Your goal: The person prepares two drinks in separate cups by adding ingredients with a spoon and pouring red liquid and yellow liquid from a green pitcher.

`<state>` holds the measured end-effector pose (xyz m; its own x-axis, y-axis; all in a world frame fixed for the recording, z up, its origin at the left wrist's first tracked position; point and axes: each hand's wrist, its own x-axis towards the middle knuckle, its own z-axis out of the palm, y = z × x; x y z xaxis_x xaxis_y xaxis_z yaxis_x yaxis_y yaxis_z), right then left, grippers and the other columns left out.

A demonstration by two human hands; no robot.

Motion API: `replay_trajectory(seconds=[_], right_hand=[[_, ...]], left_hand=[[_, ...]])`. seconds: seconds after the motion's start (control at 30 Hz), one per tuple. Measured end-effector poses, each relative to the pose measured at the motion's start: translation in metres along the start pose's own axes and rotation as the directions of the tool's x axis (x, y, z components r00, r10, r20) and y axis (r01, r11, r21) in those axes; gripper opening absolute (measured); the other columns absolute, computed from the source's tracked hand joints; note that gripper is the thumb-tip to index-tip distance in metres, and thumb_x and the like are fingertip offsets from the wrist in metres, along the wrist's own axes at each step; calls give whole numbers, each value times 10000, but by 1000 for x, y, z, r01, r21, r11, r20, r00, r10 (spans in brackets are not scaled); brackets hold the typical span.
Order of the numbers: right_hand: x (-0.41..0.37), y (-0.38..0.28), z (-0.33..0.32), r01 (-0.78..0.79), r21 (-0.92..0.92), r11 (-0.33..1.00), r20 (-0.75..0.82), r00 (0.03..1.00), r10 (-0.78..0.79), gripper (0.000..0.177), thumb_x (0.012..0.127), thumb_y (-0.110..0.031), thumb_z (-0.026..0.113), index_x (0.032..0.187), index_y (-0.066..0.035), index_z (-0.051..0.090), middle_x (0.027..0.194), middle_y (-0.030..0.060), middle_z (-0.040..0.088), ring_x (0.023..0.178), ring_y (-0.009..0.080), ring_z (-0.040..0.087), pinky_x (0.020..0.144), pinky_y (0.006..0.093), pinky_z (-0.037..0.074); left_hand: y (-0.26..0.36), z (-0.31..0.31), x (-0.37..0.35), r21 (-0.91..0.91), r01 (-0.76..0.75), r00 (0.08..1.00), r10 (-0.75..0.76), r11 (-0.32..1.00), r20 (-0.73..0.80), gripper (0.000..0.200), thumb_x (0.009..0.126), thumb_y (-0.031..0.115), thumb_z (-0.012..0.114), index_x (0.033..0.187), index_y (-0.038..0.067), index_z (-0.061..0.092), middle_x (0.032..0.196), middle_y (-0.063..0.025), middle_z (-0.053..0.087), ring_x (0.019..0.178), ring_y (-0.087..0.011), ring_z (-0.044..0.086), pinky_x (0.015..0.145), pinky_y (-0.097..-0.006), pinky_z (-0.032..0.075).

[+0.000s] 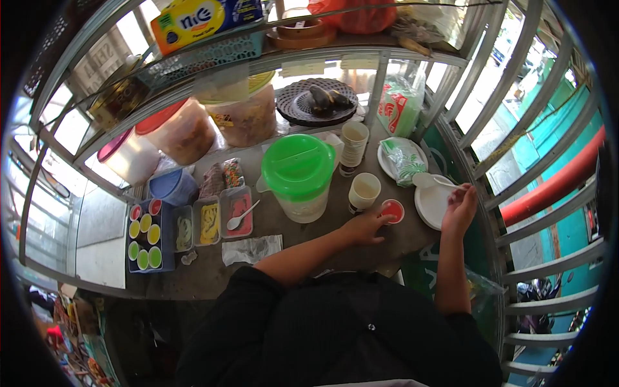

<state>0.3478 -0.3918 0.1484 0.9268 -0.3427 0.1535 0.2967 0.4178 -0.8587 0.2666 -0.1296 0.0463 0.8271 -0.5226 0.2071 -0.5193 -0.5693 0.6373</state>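
Note:
My left hand (365,228) is at a small cup of red stuff (393,210), with its fingers against the near left side of the rim. At the right, the fingers of my right hand (460,205) are closed on the handle end of a pale spoon (423,180). The spoon's bowl points left, over the edge of a white plate (431,205). Just behind the small cup stands a taller paper cup (365,191), and a stack of paper cups (353,147) rises farther back. A green-lidded pitcher (300,169) stands left of them.
A blue tray (169,245) of small red, yellow and green cups sits at left. Beside it are open tubs, one with pink stuff and a white spoon (240,219). Large lidded buckets (244,109) line the back. Metal bars (548,242) bound the right side; a shelf hangs above.

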Motion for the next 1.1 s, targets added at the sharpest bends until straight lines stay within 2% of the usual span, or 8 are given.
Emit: replay_trajectory(seconds=[0.07, 0.13, 0.23, 0.33, 0.43, 0.5, 0.63, 1.1], right_hand=[[8, -11, 40, 336, -167, 927, 179, 935, -307, 237, 1081, -322, 527, 1030, -97, 584, 903, 21, 617, 795, 140, 564, 742, 322, 451], [-1, -20, 84, 631, -277, 724, 420, 758, -500, 266, 1101, -302, 482, 986, -78, 570, 894, 29, 612, 827, 159, 586, 797, 339, 466], [-9, -6, 118, 739, -324, 590, 806, 542, -237, 148, 1039, -155, 533, 994, -20, 573, 940, 131, 626, 913, 295, 639, 845, 396, 506], [-17, 32, 140, 778, -308, 547, 937, 347, 35, 155, 966, -148, 620, 1055, -23, 595, 1032, 179, 623, 969, 388, 642, 865, 444, 522], [-34, 31, 163, 800, -403, 445, 903, 266, 339, 310, 904, -225, 710, 1145, -57, 612, 1144, 185, 590, 1027, 416, 638, 899, 483, 522], [-36, 30, 172, 843, -412, 346, 843, 209, 495, 596, 770, -341, 842, 1273, -127, 604, 1278, 180, 539, 1084, 403, 640, 943, 489, 525], [-31, 19, 185, 884, -396, 248, 732, 141, 666, 801, 672, -335, 905, 1370, -158, 555, 1293, 175, 543, 1152, 396, 626, 1001, 474, 518], [-11, 27, 195, 941, -329, 74, 507, 110, 855, 926, 567, -214, 948, 1387, -180, 519, 1272, 175, 575, 1208, 375, 600, 1004, 454, 520]], left_hand=[[1, -9, -33, -92, 18, 1000, -20, 996, -18, 648, 849, 235, 773, 1435, 172, 503, 1596, -154, 373, 1364, -386, 494, 1086, -464, 481], [3, -20, -73, -143, 62, 996, -70, 988, -55, 565, 877, 231, 750, 1398, 161, 543, 1569, -153, 413, 1360, -377, 502, 1080, -461, 484], [4, -31, -134, -187, 248, 949, -278, 950, -151, 468, 898, 235, 733, 1334, 130, 599, 1524, -149, 464, 1354, -371, 509, 1066, -452, 490], [8, -38, -185, -153, 372, 838, -402, 916, -369, 421, 904, 210, 733, 1302, 122, 624, 1487, -132, 493, 1272, -324, 584, 1005, -418, 527], [29, -53, -222, -373, 522, 614, -642, 767, -460, 412, 886, 182, 740, 1281, 131, 638, 1442, -115, 531, 1122, -285, 659, 919, -399, 565], [26, -47, -245, -426, 509, 507, -661, 748, -554, 411, 878, 147, 747, 1275, 118, 641, 1426, -107, 538, 1062, -239, 668, 862, -358, 575], [28, -36, -275, -505, 501, 342, -697, 703, -630, 410, 868, 109, 757, 1262, 93, 645, 1408, -103, 544, 1035, -206, 669, 815, -321, 581], [20, -47, -258, -455, 461, 407, -637, 762, -655, 389, 872, 114, 750, 1249, 96, 654, 1381, -83, 572, 1010, -201, 685, 794, -323, 572]])
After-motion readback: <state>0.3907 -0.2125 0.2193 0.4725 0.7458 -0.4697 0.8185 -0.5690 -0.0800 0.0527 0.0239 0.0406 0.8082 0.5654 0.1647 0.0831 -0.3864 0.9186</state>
